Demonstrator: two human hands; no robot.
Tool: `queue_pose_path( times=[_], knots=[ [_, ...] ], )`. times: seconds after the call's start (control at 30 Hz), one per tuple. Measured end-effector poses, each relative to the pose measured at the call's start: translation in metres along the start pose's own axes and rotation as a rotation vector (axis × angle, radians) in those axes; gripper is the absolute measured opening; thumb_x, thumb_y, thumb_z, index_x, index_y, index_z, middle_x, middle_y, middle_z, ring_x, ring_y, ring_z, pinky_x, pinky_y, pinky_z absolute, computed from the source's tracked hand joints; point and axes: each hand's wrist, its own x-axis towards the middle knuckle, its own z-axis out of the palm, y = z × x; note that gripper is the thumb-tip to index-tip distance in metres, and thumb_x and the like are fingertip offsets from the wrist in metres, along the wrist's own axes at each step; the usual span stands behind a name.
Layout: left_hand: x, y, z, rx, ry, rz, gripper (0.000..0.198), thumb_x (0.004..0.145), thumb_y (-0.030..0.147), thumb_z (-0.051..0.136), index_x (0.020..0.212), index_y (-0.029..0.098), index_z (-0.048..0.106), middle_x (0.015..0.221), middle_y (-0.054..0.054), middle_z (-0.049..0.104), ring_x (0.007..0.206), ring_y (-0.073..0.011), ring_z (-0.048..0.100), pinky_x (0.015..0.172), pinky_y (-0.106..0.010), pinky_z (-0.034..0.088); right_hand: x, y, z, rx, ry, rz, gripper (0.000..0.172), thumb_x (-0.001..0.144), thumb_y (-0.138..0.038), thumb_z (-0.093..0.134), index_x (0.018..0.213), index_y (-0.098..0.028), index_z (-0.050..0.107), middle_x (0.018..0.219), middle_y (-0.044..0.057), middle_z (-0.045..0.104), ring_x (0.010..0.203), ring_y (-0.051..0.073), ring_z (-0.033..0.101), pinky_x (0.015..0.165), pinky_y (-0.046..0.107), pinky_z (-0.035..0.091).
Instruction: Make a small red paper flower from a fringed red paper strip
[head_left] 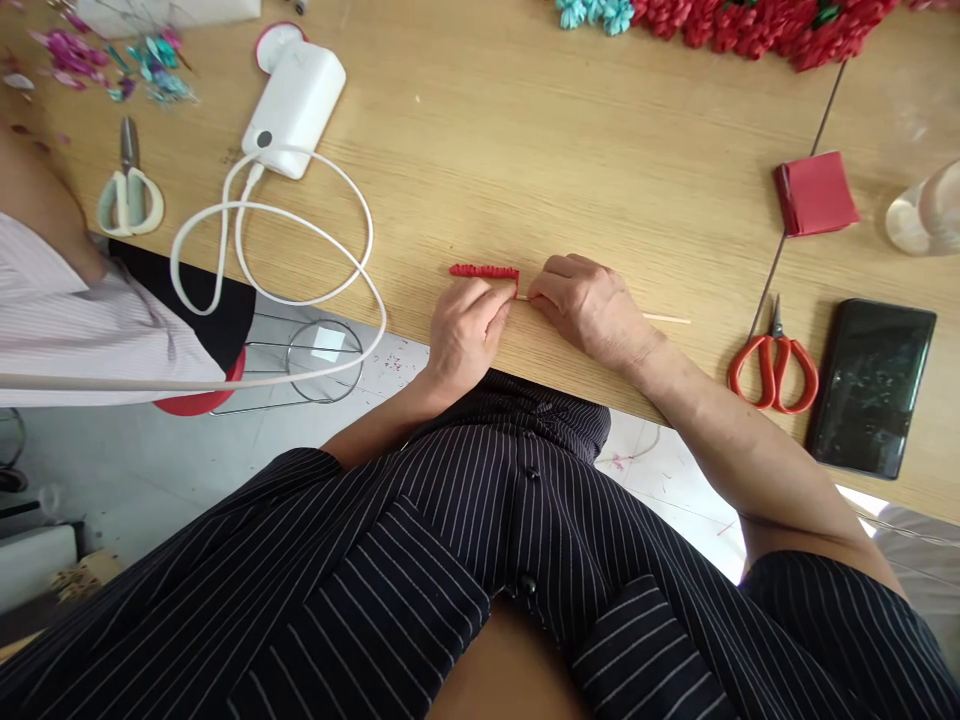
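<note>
From the head camera, the table's front edge runs on a slant just below both hands, with a wide stretch of bare wood [570, 170] above them and more to their right.

The left hand [466, 338] is closed, its fingertips [499, 305] pinching the right end of a crinkled red strip [484, 271]. The strip lies along the fingers' far side and sticks out to the left of them. The right hand [589, 310] is also closed, its fingertips [541, 285] gripping a thin wooden stick [666, 319]. The stick runs from the strip's end, past the right hand and out to the right.

Farther off lie red-handled scissors [772, 372], a phone [870, 388], folded red paper [816, 193], cream-handled scissors [130, 200], a white device with its cable [292, 105], and red paper flowers [750, 25]. Another person's striped sleeve [75, 330] shows at left.
</note>
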Motion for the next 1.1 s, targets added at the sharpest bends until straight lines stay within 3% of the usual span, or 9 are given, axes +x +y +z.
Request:
queue_pose_path(
  times=[0.17,0.47,0.73,1.1],
  knots=[
    [-0.002,0.005,-0.003,0.084,-0.042,0.026,0.038,0.112,0.033,0.045,0.109,0.020,0.080,0.089,-0.006,0.071,0.089,-0.0204,0.065,0.081,-0.036,0.049,-0.001,-0.001,0.002,-0.051,0.038,-0.006,0.029,0.109,-0.022,0.046,0.100,-0.018,0.073,0.104,0.009,0.073,0.093,0.020,0.061,0.073,0.032,0.041],
    [0.010,0.009,-0.001,0.132,-0.192,-0.010,0.044,0.113,0.033,0.034,0.126,0.015,0.073,0.097,-0.011,0.072,0.097,-0.0245,0.066,0.086,-0.038,0.051,-0.001,0.010,0.001,-0.005,0.072,0.019,0.031,0.109,-0.027,0.044,0.102,-0.019,0.073,0.106,0.011,0.072,0.097,0.023,0.061,0.079,0.035,0.047],
    [0.006,0.006,-0.004,0.109,-0.098,0.058,0.040,0.112,0.030,0.040,0.130,0.014,0.073,0.099,-0.010,0.072,0.096,-0.0235,0.066,0.088,-0.037,0.053,0.004,0.011,0.008,-0.017,0.105,0.030,0.035,0.108,-0.025,0.040,0.098,-0.019,0.073,0.102,0.011,0.072,0.096,0.022,0.060,0.078,0.035,0.047],
    [0.020,0.006,-0.001,0.189,-0.249,0.048,0.041,0.111,0.026,0.041,0.135,0.011,0.070,0.103,-0.013,0.074,0.101,-0.0268,0.066,0.088,-0.040,0.054,0.003,0.015,0.005,0.005,0.135,0.084,0.031,0.108,-0.025,0.042,0.104,-0.020,0.073,0.108,0.012,0.072,0.100,0.024,0.062,0.079,0.037,0.049]
  ],
)
